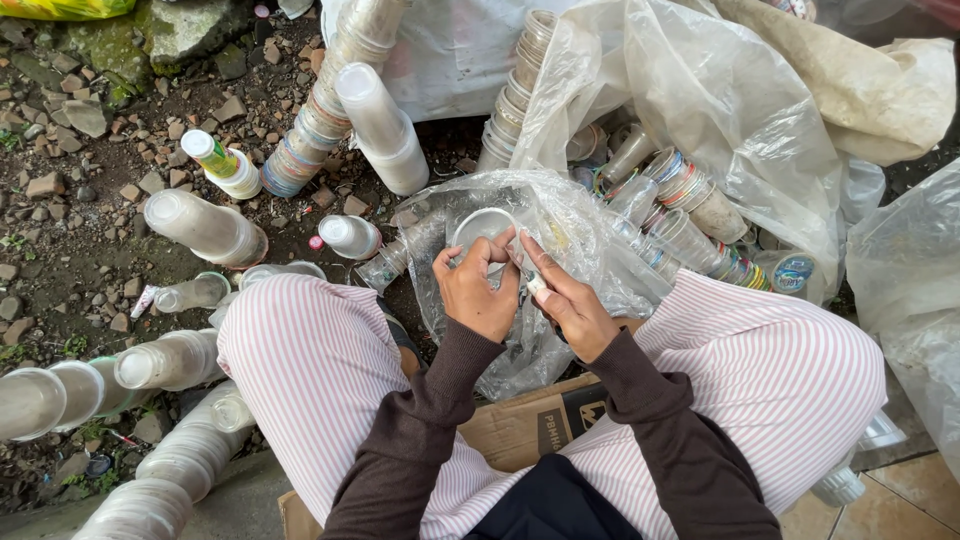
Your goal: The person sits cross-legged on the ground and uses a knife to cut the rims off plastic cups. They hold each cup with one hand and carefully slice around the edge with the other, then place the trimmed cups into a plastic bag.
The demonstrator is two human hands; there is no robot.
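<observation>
Head view: left hand (478, 290) and right hand (570, 300) fingers pinch a clear plastic cup (482, 228) above a brown carton (530, 420).

Two hands, left hand (478, 290) and right hand (568, 298), share one clear cup (482, 228). One cardboard box (540, 420). Nested cup stacks (382, 125) on the ground: too many to count surely.

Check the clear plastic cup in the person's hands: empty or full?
Empty: the cup faces the camera, its clear inside showing nothing, held by left hand and right hand.

Both hands (478, 290) (570, 300) pinching clear plastic cup (480, 228) over bag (580, 240).
</observation>
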